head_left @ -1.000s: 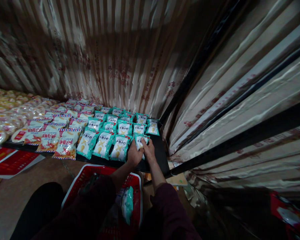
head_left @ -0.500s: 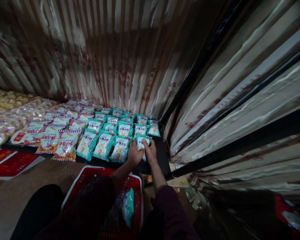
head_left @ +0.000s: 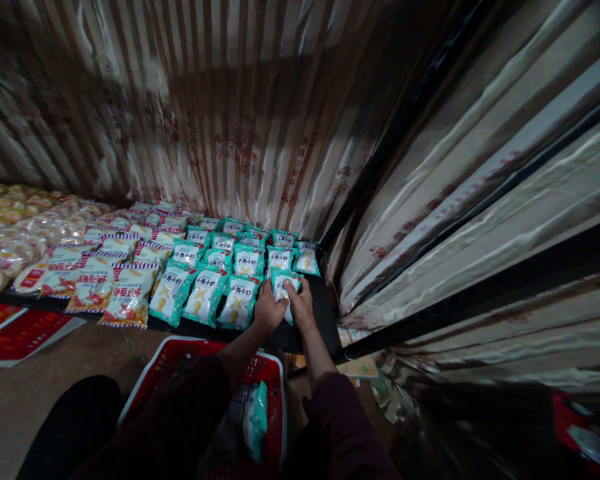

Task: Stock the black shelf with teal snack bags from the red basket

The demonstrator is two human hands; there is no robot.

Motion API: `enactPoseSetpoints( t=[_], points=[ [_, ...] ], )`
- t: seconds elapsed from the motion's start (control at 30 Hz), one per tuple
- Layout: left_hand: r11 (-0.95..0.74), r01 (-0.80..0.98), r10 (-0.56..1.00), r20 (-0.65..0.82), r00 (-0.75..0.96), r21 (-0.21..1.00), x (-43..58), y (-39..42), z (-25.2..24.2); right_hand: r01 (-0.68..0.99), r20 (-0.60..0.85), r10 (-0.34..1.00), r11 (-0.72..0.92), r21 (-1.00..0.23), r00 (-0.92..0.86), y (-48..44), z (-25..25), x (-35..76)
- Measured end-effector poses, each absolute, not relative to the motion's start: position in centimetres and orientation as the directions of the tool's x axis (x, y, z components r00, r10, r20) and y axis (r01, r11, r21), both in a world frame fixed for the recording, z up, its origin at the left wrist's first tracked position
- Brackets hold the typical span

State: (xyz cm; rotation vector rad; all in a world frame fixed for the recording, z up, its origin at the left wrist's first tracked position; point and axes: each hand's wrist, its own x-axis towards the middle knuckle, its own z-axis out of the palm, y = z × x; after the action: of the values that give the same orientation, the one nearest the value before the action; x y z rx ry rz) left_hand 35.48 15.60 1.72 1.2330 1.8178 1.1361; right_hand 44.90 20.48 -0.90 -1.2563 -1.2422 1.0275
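Observation:
A teal and white snack bag (head_left: 282, 285) lies at the front right of the bag rows, between my two hands. My left hand (head_left: 270, 308) grips its left side, and my right hand (head_left: 301, 302) grips its right side with the thumb on the front. Several matching snack bags stand in rows to the left and behind, the closest one (head_left: 238, 301) right beside my left hand. All of them rest on a black shelf (head_left: 323, 303). Below my forearms sits a red basket (head_left: 275, 370) with another teal snack bag (head_left: 255, 420) in it.
Further left on the shelf are white and orange snack bags (head_left: 129, 293) and round clear-wrapped packs (head_left: 25, 247). Striped printed sheeting (head_left: 250, 120) hangs behind. A dark metal post (head_left: 365, 187) rises at the shelf's right end. A red printed sheet (head_left: 25, 333) shows at the lower left.
Both hands stay on the same snack bag with hardly any movement. The view has shifted slightly, so the left-hand goods appear a little lower and further left.

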Motion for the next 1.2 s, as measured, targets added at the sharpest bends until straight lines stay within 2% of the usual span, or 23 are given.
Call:
enactPoseSetpoints(
  t=[0.47,0.9,1.2],
  points=[
    [0.192,0.389,0.93,-0.041,-0.365,0.901,35.8,17.7,3.0,0.06,0.119,0.985,0.112,-0.992,0.122,22.9,-0.2,44.4],
    [0.123,0.385,0.922,0.037,-0.385,0.915,36.5,16.8,2.5,0.267,0.166,0.983,0.14,-0.953,0.077,22.4,0.0,44.7],
    [0.11,0.407,0.925,0.056,-0.375,0.907,36.3,16.7,2.2,0.25,0.169,0.982,0.143,-0.958,0.086,22.4,-0.1,43.8]
  ],
)
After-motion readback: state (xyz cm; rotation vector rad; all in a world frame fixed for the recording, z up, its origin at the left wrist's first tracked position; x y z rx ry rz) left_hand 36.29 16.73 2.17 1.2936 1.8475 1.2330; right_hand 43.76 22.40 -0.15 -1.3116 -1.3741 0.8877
